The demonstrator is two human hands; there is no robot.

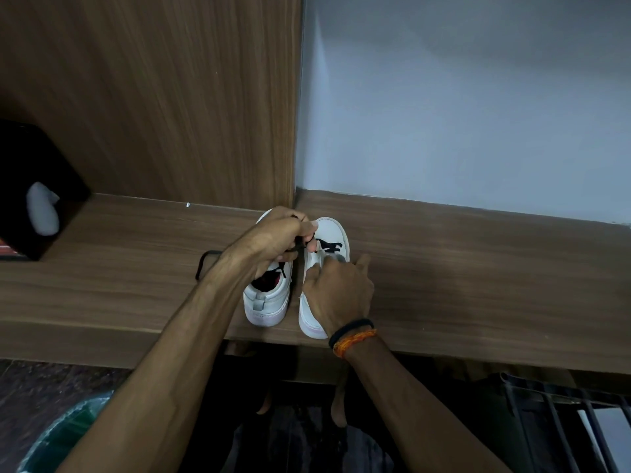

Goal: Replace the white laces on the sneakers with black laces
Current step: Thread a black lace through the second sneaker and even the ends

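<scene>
The thin black shoelace [300, 246] ran from the front eyelets of the right small white sneaker [329, 240] across to the left hand [283, 235]. Some black lace already crossed the lowest eyelets near the toe. The two white sneakers stood side by side on the brown wooden shelf [478, 268], toes pointing away from the person and heels at the near edge. The left small white sneaker [268, 302] sat just beside its partner.

The left hand was curled and pinched the lace above the gap between the shoes. A loose loop of the same lace lay on the shelf to the left. The right hand [336, 291] rested on the right sneaker with fingers bent at its tongue; I could not tell if it pinched anything.

The eyelets still to fill probably lay toward the heel, close under the right hand's fingers, so that hand was nearer. The lace end likely had to come back toward the person.

A black box [37, 186] stood far left.
</scene>
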